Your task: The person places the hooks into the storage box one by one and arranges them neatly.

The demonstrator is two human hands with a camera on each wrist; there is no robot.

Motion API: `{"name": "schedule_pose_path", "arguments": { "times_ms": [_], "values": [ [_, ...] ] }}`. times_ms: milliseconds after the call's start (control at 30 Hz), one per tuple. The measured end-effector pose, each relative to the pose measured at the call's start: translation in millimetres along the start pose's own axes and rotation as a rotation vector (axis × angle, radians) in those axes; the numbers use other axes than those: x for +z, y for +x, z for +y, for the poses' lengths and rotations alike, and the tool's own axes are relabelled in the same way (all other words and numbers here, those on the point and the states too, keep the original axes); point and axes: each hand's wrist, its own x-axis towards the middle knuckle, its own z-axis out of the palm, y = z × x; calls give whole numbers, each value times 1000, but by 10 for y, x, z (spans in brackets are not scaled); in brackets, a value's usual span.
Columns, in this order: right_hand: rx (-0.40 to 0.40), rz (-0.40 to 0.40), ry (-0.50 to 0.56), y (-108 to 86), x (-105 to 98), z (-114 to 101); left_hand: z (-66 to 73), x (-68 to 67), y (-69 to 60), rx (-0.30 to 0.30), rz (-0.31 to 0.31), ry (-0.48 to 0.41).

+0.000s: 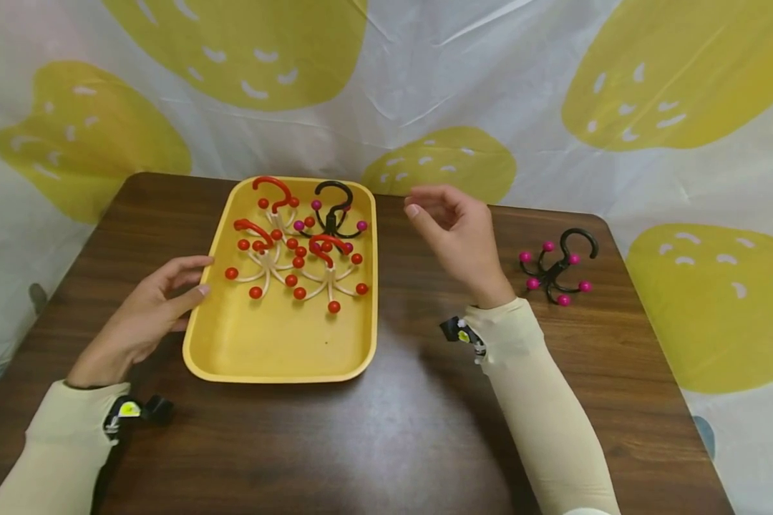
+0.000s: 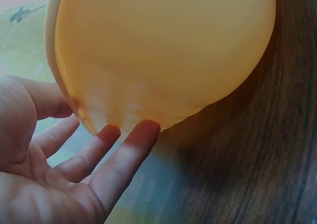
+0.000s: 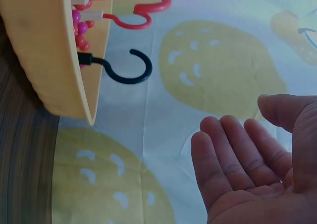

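A yellow tray (image 1: 277, 347) holds three white-armed multi-prong hooks (image 1: 267, 261) with red hooks and red ball tips. With them in its far right part stands a black multi-prong hook (image 1: 331, 225) with magenta balls. My left hand (image 1: 151, 307) rests its fingers against the tray's left side; in the left wrist view the fingertips (image 2: 148, 127) touch the outer wall. Right of the tray, my right hand (image 1: 457, 239) hovers above the table, holding nothing, fingers loosely bent. Another black multi-prong hook (image 1: 557, 270) with magenta balls lies on the table to its right.
The dark wood table (image 1: 386, 443) carries the tray and the lone black hook. A white curtain (image 1: 283, 136) with yellow printed shapes hangs behind the table and along its sides.
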Motion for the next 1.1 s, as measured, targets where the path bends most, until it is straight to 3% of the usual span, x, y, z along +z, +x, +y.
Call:
{"name": "schedule_pose_path", "arguments": {
  "times_ms": [433,1100],
  "values": [
    [-23,96,33,-53,-353,118,12,-3,23,-15,-12,1],
    [39,260,-45,-289,-972,190,-5,-1,-3,6,2,1]
  ]
}}
